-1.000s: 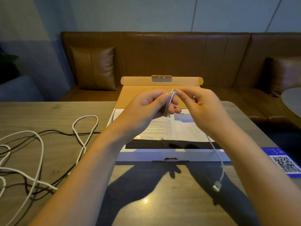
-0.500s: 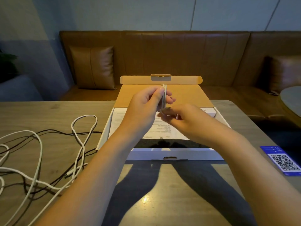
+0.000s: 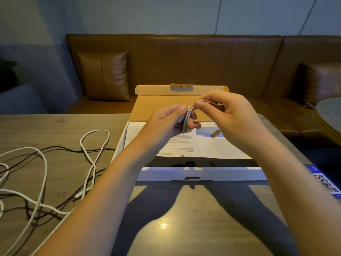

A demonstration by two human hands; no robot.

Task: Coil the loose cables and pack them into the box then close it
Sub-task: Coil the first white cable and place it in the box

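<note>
Winding the last slack, the right hand (image 3: 228, 115) has swung from under the coil (image 3: 187, 121) to above it, both hands pinching it over the open box (image 3: 199, 173); its plug (image 3: 215, 133) now hangs short, the other cables (image 3: 42, 174) lying loose left of the box.

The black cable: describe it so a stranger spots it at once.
Start at the wooden table and look left of the open box. The black cable lies there, tangled with loose white cables; it is the only dark, thinner strand.
</note>
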